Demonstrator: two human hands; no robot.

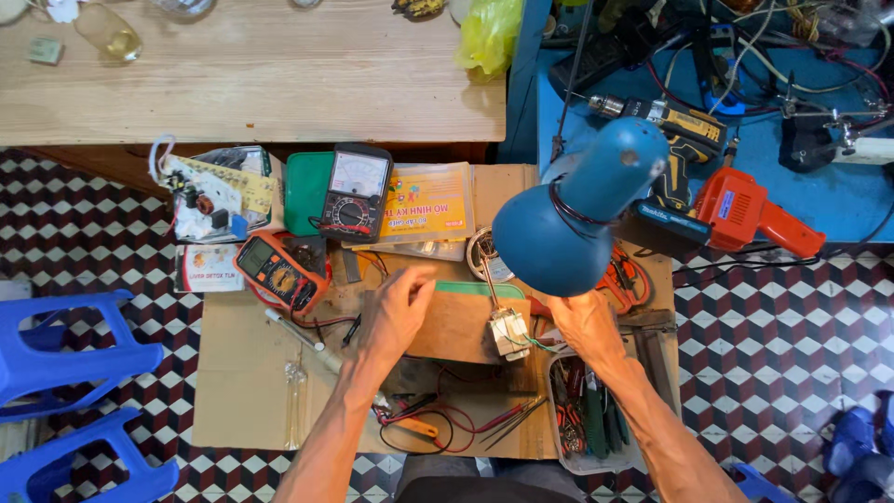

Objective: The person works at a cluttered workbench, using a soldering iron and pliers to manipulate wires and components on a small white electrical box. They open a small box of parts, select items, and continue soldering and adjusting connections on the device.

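Sitting on the floor over a flattened cardboard sheet [233, 382], I keep my 2 hands on either side of a small transformer [509, 333]. It stands on a wooden board [456, 326] at the middle of the cardboard, directly under the blue desk lamp [577, 210], whose shade is tipped down over it so the light falls where I look. My left hand [396, 312] rests on the board's left part with fingers loosely curled, gripping nothing that I can see. My right hand [585, 321] lies just right of the transformer, partly hidden by the lamp shade, so I cannot tell whether it is closed on anything.

Tools sit within arm's reach: an orange digital multimeter [279, 270] and a black analog meter [354, 194] beyond my left hand, red test leads [456, 419] near my lap, and a clear tray of pliers [591, 419] under my right forearm. An orange heat gun [750, 212] and a cordless drill [684, 126] lie farther off to the right.
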